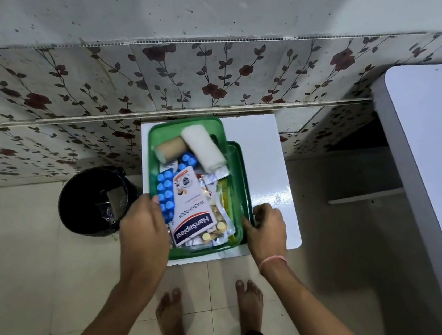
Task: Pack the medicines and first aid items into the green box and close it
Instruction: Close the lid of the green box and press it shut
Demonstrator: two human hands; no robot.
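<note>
Green box: the translucent green plastic box (pixel 152 142) sits open on the small white square table (pixel 269 173), in front of you and close to the flower-patterned tiled wall (pixel 85 86).
Lid: a darker green plastic lid (pixel 239 153) lies partly under the box, showing along its right side.
Contents: a white gauze roll (pixel 202 148) and a beige bandage roll (pixel 170 148) lie at the far end; blue blister strips (pixel 165 191), a white Hansaplast plaster packet (pixel 193 214) and loose foil tablet strips (pixel 216 222) fill the rest.
Left hand: your left hand (pixel 144 230) grips the box's near left rim, fingers curled over it.
Right hand: your right hand (pixel 266 228) is closed on the lid's right edge.
Nearby: a black bin with a bin liner (pixel 96 199) stands on the floor left of the table.
</note>
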